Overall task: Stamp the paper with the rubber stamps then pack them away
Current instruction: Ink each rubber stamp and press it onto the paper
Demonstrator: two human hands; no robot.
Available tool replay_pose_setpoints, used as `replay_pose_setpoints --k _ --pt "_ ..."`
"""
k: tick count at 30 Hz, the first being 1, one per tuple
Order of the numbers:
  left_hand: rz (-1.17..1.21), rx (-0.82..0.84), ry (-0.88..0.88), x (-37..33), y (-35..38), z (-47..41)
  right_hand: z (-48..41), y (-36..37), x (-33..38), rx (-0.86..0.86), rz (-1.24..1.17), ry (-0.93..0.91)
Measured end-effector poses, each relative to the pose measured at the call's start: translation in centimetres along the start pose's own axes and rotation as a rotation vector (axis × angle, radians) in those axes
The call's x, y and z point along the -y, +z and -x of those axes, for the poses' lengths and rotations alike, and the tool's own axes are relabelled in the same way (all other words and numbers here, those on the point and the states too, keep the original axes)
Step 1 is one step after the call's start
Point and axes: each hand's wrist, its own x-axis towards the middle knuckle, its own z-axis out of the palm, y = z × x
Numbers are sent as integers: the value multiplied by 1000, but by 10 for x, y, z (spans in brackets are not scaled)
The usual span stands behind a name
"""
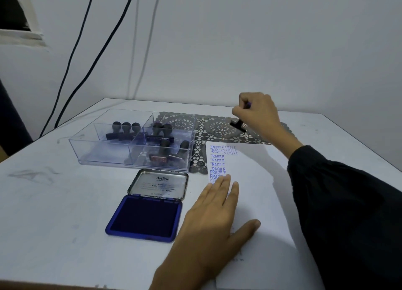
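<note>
Near, the left hand (215,211) lies flat with fingers straight, pinning the paper (261,191), a thin, light sheet judged liable to slide on the desk (65,202). Farther off, the right hand (256,111) grips a rubber stamp (238,124) by its handle above the patterned mat (180,122), just past the paper's far edge. The stamp is judged light and rigid, best held by the knob with its inked face kept clear.

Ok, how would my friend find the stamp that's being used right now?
Start at the white paper on the table. Above its far edge, over the lacy dark mat, the right hand grips a black stamp. It is the only stamp in a hand; the other stamps sit in the clear box.
</note>
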Motion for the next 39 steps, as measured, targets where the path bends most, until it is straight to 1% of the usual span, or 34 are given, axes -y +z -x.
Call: replay_pose_setpoints --k 2,4,5,8,11,14,18,21,24,27,31,39 --pt "44 -17 2 2 -7 2 1 -12 12 -4 -42 -2" --pt "112 2 -27 4 -22 6 4 -19 20 2 -69 -17" --pt "143 -16 -51 5 -31 8 6 -21 24 5 -83 -23" --pt "215 -35 -164 21 -52 18 15 -22 36 29 -135 -39" --pt "313 -133 -266 48 -65 32 24 -21 49 50 -200 -56" --pt "358 -160 -360 77 -75 49 36 -18 64 89 -255 -63" --pt "421 -50 -481 108 -88 70 59 -2 92 202 -257 -92" --pt "449 47 -552 116 -92 81 88 22 117 335 -177 -158" --pt "371 107 -558 114 -92 83 118 46 141 416 -69 -277" --pt "286 155 -506 111 -92 81 131 59 156 438 -43 -331" --pt "230 169 -431 113 -91 80 138 69 162 412 -11 -339" --pt "164 198 -465 105 -96 79 145 72 168 367 76 -348"
